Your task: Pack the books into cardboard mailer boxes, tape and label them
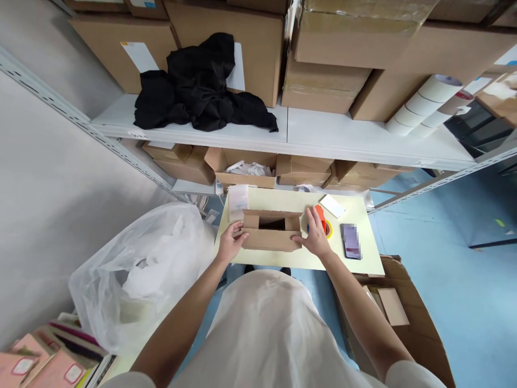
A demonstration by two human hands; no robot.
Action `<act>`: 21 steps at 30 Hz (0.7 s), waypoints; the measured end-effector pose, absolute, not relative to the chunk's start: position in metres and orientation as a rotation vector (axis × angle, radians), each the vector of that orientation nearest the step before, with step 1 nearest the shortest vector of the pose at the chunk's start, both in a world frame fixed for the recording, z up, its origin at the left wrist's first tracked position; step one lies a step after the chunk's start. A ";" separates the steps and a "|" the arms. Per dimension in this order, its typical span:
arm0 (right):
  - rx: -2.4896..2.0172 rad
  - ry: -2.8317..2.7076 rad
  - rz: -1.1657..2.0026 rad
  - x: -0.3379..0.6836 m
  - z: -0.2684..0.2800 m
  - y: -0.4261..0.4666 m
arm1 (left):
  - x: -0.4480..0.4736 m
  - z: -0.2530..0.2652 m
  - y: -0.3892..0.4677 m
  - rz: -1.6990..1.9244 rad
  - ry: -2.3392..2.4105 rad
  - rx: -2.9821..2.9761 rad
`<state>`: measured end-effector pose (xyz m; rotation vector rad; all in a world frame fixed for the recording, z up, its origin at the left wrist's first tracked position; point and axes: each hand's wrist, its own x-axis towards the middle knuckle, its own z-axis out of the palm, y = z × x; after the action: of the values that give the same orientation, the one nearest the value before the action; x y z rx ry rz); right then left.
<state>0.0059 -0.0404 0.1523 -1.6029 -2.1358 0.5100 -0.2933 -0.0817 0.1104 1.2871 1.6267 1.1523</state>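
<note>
A small brown cardboard box [271, 240] lies on the pale yellow table, its top flaps raised and its inside dark. My left hand [231, 241] grips the box's left end, thumb at the front flap and fingers at the side. At the right end, my right hand [317, 231] has its thumb against the box's corner, while its fingers stretch away from it. Those fingers are beside an orange tape dispenser [320, 214] and partly cover it. A yellow tape roll [329, 229] shows next to that hand.
A phone [351, 241] and a white card-like piece [332, 206] lie on the table's right side. Translucent packaging [238, 200] is at its back left. A large plastic bag [153, 269] bulges at left. Shelves with boxes and black cloth [202, 86] stand behind; an open carton [424, 323] is at right.
</note>
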 end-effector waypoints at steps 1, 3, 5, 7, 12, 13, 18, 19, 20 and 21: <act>-1.572 -2.222 0.517 0.006 0.157 -0.036 | -0.293 0.110 -0.080 1.155 1.633 1.279; -1.522 -2.355 0.559 0.005 0.165 -0.028 | -0.291 0.110 -0.078 1.156 1.652 1.257; -1.494 -2.411 0.570 0.005 0.168 -0.025 | -0.289 0.109 -0.078 1.156 1.672 1.236; -1.447 -2.441 0.542 0.005 0.166 -0.028 | -0.287 0.107 -0.079 1.172 1.684 1.233; -1.385 -2.447 0.463 0.005 0.147 -0.047 | -0.285 0.104 -0.085 1.187 1.694 1.309; -1.407 -2.432 0.453 0.004 0.144 -0.051 | -0.286 0.104 -0.086 1.169 1.694 1.354; -1.511 -2.334 0.406 -0.005 0.134 -0.061 | -0.287 0.114 -0.087 0.962 1.699 1.803; -1.522 -2.320 0.394 -0.007 0.133 -0.062 | -0.287 0.116 -0.086 0.893 1.697 1.892; -1.535 -2.308 0.382 -0.008 0.133 -0.063 | -0.286 0.118 -0.085 0.827 1.694 1.965; -1.548 -2.298 0.370 -0.009 0.132 -0.064 | -0.286 0.119 -0.085 0.770 1.690 2.023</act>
<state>-0.0091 -0.0636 0.1320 -1.5482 -2.2985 0.3701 -0.2863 -0.0849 0.1194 2.0235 1.6902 0.7696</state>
